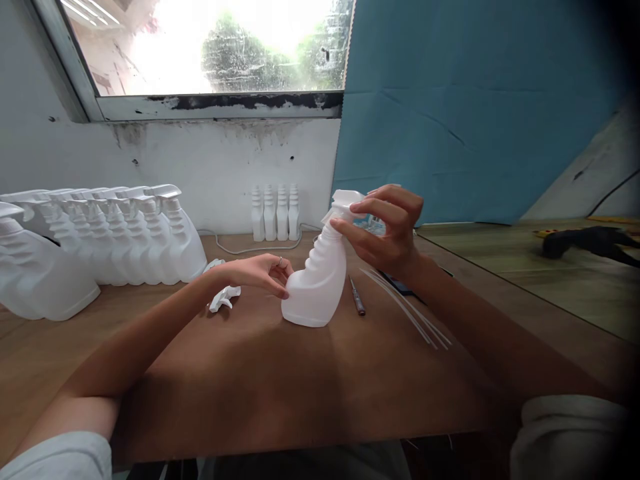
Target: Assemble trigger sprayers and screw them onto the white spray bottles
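Observation:
A white spray bottle (318, 283) stands slightly tilted on the brown table in front of me. My right hand (387, 223) is closed around the white trigger spray head (346, 198) at the bottle's neck, thumb on one side and fingers on the other. Low on the bottle's left side, my left hand (265, 275) grips the body between thumb and fingers; some of its fingers are hidden behind. A screwdriver (357, 298) lies just right of the bottle. Thin white tubes (413, 313) rest under my right forearm. Left of the bottle lies a loose white trigger head (225, 299).
Rows of white spray bottles (125, 247) with heads stand at the left. Several slim white bottles (275, 215) are lined up by the wall, near a grey cable (240, 251). A dark flat object (397, 283) lies partly under my right arm. The table (280, 400) ends close to me.

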Demonstrator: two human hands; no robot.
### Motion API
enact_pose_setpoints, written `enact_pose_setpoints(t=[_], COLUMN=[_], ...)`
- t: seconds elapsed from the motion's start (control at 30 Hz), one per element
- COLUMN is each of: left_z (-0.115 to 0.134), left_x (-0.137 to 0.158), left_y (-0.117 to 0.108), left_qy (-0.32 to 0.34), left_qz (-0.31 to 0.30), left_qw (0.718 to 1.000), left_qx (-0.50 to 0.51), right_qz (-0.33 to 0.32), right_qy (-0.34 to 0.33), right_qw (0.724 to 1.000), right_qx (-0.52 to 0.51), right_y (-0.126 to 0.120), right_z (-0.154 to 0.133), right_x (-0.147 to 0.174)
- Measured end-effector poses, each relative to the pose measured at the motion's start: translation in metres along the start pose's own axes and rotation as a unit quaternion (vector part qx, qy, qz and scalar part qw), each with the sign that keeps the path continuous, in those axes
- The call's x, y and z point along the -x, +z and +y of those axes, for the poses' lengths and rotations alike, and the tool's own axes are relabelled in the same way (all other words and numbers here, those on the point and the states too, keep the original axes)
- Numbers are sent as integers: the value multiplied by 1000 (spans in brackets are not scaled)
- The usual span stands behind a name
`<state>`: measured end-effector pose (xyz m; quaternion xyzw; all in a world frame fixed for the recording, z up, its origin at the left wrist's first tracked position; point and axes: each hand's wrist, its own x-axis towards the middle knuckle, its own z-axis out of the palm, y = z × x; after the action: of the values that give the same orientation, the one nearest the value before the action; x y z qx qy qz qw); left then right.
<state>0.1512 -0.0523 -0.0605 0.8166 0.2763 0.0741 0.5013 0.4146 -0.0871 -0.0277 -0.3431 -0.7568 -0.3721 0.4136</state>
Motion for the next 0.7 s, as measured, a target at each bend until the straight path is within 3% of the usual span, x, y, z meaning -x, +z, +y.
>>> enact_pose_setpoints(t=[0.13,0.2,0.33,0.43,0.5,0.7], left_z=[5,13,42,70,86,103], left_x=[6,10,14,9,2,-12], left_y=[-2,-4,-12,-15,-15,-13], left_qy=[6,30,147,241,265,257], left_qz=[-80,-80,45,169,224,231], left_qw=[997,996,987,955,937,933], left_qx=[10,16,45,22,-26,-98], right_qz=[-8,-1,26,36,30,-1], right_qy=[-30,-43,-66,-74,-69,-35], right_qw=[999,999,997,997,997,999], right_qx=[-30,-34,-9,3,0,9], right_y=[5,8,12,14,15,12], right_z=[-7,-11,-15,-15,-13,-13], right_x=[-7,-10,-10,-9,-8,-7])
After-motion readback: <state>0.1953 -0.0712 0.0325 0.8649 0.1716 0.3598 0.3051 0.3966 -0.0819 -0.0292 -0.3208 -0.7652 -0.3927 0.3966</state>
